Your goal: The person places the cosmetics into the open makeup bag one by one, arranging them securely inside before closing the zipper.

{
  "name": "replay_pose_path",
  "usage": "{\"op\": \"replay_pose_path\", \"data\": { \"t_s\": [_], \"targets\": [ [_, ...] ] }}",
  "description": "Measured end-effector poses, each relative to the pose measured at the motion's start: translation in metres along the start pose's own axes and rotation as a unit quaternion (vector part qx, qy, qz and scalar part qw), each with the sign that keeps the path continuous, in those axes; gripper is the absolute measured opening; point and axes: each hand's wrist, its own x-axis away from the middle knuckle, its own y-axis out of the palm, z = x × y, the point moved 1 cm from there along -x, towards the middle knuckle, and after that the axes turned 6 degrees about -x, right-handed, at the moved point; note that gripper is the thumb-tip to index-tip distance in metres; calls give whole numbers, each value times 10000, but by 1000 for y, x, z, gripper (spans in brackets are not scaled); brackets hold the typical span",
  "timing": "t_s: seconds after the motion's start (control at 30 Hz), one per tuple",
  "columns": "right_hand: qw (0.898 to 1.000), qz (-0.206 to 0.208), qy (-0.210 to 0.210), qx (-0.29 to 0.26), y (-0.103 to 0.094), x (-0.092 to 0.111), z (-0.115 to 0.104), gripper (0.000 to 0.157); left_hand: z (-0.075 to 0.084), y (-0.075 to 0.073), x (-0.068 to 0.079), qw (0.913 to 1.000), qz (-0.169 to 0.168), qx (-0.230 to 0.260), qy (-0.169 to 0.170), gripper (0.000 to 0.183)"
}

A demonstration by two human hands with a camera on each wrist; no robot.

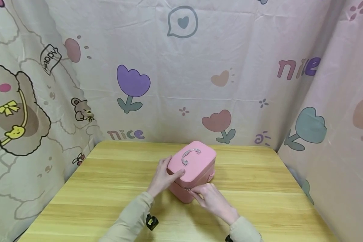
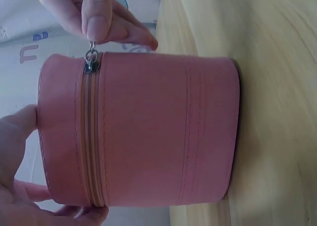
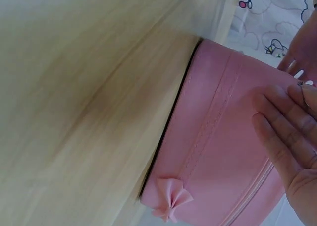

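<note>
A pink cosmetic case (image 1: 196, 164) with a silver handle (image 1: 189, 155) on its lid stands upright on the table. My left hand (image 1: 164, 176) grips the lid at its left side, thumb on top and fingers round the side. Between thumb and fingers, my right hand (image 1: 211, 200) pinches the zipper pull (image 2: 92, 55) at the case's near corner. The zipper (image 2: 91, 137) runs round the case just below the lid, and its teeth look joined along the side seen in the left wrist view. A pink bow (image 3: 171, 198) decorates another side.
The case rests on a wood-grain table (image 1: 108, 174). A printed cloth (image 1: 169, 67) hangs behind the table and along both sides. Black wrist straps (image 1: 152, 222) show below the sleeves.
</note>
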Motion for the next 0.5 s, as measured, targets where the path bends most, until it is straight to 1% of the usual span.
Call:
{"op": "replay_pose_path", "data": {
  "t_s": [0.23, 0.4, 0.5],
  "targets": [
    [9995, 188, -231, 82, 2, 0, -1, 17, -4, -3, 1, 9999, -78, 4, 95, 88],
    [9990, 262, -313, 160, 0, 1, 4, 24, -3, -5, 2, 9996, -58, -51, 263, 86],
    [9986, 328, -357, 208, -2, 3, 7, 21, -1, -6, 2, 9993, -72, -86, 343, 86]
  ]
}}
